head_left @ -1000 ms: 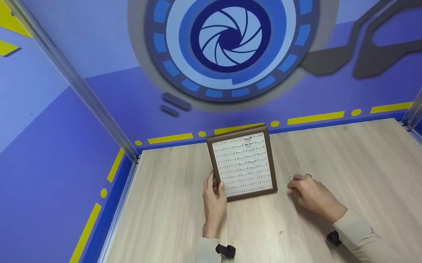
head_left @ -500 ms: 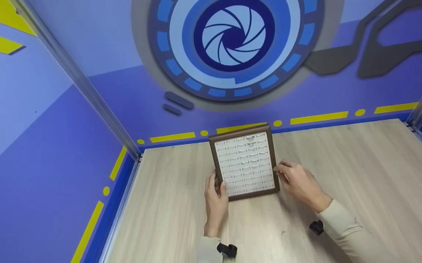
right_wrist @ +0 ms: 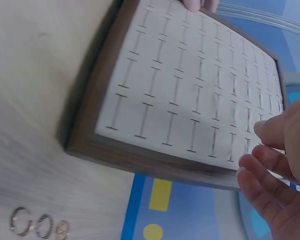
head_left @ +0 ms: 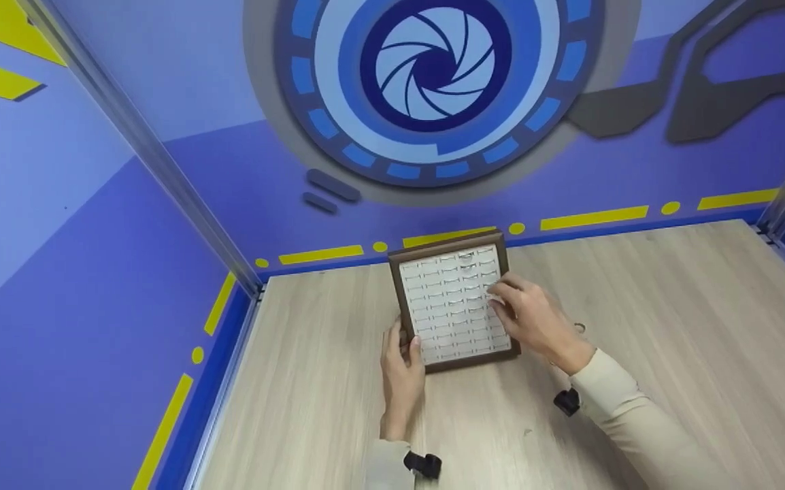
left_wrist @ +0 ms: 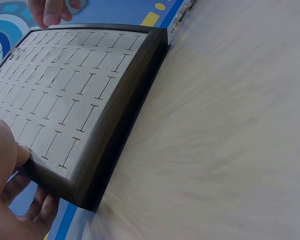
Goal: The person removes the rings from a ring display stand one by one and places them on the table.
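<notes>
A ring display tray (head_left: 447,323), with a brown wooden frame and white slotted padding, leans back on the table. My left hand (head_left: 403,384) holds its lower left edge, the thumb (left_wrist: 21,154) on the front and the other fingers behind. Several rings sit in the upper slots, toward the right. Over the tray's right side, my right hand (head_left: 535,316) pinches a small ring (right_wrist: 261,145) between thumb and index finger, close against the slots. The fingertips hide most of that ring. Its other fingers (right_wrist: 255,185) are loosely bent past the frame's edge.
Three loose rings lie on the wooden table in the right wrist view: a plain open one (right_wrist: 21,221), a patterned one (right_wrist: 44,227) and a smaller one (right_wrist: 62,230). A blue printed wall (head_left: 284,224) rises behind the tray, and another wall (head_left: 93,306) stands at the left.
My right hand has moved from the rings on the table left and up to the tray's right-hand slots, carrying a ring. The left hand and tray have stayed in place.
</notes>
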`<control>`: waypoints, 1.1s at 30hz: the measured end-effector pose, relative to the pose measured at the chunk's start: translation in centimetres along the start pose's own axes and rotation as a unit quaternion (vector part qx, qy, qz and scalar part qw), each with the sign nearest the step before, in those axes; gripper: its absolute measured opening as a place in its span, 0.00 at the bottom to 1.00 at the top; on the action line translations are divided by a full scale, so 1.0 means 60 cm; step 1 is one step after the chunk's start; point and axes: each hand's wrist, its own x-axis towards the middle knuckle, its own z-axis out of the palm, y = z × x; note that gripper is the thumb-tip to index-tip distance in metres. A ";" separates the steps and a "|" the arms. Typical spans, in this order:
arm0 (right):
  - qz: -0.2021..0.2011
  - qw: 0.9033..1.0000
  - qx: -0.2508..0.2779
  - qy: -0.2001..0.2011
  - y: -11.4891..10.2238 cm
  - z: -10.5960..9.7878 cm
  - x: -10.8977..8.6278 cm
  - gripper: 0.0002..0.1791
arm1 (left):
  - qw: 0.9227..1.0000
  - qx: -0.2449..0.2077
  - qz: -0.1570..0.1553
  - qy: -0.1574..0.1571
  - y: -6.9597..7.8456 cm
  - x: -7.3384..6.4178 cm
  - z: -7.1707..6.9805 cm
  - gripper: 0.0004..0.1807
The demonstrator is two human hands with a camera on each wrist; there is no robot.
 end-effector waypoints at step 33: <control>0.015 0.997 0.019 0.078 -0.014 0.046 0.087 0.07 | 0.999 0.005 0.040 0.010 -0.001 0.003 -0.001 0.29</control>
